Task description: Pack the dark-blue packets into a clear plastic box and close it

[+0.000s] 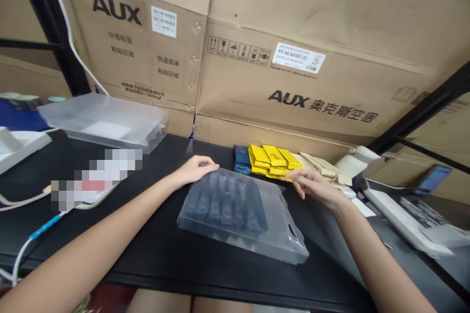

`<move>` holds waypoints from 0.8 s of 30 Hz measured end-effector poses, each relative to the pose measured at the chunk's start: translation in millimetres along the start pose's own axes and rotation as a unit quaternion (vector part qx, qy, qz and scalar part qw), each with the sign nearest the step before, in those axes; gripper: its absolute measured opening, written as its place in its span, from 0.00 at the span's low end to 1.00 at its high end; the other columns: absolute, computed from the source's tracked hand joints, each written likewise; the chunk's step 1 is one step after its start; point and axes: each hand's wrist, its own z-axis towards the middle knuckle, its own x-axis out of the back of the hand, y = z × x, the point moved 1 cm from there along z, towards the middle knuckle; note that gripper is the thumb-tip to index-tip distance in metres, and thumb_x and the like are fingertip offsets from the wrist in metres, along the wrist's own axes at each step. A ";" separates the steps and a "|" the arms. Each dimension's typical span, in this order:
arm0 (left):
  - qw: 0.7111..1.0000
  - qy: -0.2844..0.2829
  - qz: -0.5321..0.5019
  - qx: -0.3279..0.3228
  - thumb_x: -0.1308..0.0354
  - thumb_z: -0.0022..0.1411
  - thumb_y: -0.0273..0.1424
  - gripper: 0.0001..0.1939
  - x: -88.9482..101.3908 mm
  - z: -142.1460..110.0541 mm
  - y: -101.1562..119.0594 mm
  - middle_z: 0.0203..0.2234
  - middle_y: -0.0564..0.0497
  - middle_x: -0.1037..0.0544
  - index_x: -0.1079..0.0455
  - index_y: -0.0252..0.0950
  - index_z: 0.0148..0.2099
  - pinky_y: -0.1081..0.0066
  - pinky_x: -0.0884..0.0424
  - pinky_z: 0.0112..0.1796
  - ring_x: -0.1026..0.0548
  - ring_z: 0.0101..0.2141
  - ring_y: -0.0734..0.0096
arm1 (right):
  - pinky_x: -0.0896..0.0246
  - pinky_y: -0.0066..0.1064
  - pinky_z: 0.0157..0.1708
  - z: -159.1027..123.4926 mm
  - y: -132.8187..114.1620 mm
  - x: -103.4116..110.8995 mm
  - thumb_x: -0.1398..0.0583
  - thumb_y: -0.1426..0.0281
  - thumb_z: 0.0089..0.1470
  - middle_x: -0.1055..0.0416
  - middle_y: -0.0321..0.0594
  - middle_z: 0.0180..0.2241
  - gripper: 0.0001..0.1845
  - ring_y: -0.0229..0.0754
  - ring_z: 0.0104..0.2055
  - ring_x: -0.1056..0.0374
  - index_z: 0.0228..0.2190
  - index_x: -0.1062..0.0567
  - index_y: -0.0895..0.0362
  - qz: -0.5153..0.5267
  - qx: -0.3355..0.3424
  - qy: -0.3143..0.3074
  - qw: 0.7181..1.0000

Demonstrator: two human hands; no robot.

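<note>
A clear plastic box (271,208) lies tilted to my view on the black table, with a row of several dark blue sachets (227,200) showing through it. My left hand (196,170) is closed on the box's far left corner; some of its fingertips are hidden. Beyond the box's right end, my right hand (312,186) hovers with fingers apart and nothing visible in it. Just behind that hand are stacked yellow sachets (273,157). Dark blue sachets (242,157) lie left of the yellow pile, and beige packets (321,167) to its right.
Large cardboard boxes (257,93) stand along the back. Empty-looking clear plastic boxes (106,117) sit at the left rear. A pixelated item with a cable (40,229) lies nearer on the left. At the right are a cream cylindrical object (356,160) and a white tray (400,220).
</note>
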 end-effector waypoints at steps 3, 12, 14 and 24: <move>1.000 0.003 0.000 0.003 0.42 0.54 0.45 0.18 -0.1 0.2 -0.1 0.23 0.52 0.26 0.26 0.33 0.32 0.72 0.40 0.30 0.31 0.27 0.70 | 0.47 0.27 0.18 21.2 -31.3 -16.1 0.40 0.53 0.52 0.37 0.31 0.16 0.21 0.34 0.16 0.42 0.37 0.27 0.58 -0.115 0.111 0.129 0.979; 1.000 0.006 0.001 -0.022 0.42 0.53 0.45 0.18 -0.6 4.0 -6.6 0.22 0.53 0.26 0.25 0.34 0.31 0.72 0.39 0.30 0.30 0.27 0.69 | 0.51 0.28 0.27 96.8 -74.0 -87.3 0.37 0.66 0.51 0.27 0.39 0.29 0.07 0.40 0.30 0.34 0.29 0.29 0.56 -0.603 0.227 -0.003 0.765; 1.000 0.009 0.005 -0.026 0.43 0.54 0.45 0.18 -0.7 4.3 -6.8 0.23 0.53 0.26 0.25 0.34 0.31 0.72 0.39 0.30 0.30 0.27 0.69 | 0.52 0.28 0.27 103.5 -72.1 -94.1 0.37 0.68 0.51 0.27 0.40 0.29 0.05 0.41 0.29 0.33 0.29 0.29 0.56 -0.610 0.226 -0.003 0.760; 0.999 0.014 0.011 -0.030 0.43 0.54 0.45 0.18 -0.9 6.6 -10.3 0.23 0.52 0.26 0.25 0.35 0.31 0.72 0.39 0.30 0.30 0.28 0.69 | 0.45 0.31 0.35 124.0 -68.8 -97.8 0.44 0.76 0.54 0.29 0.49 0.37 0.06 0.46 0.39 0.34 0.33 0.27 0.60 -0.603 0.233 0.041 0.762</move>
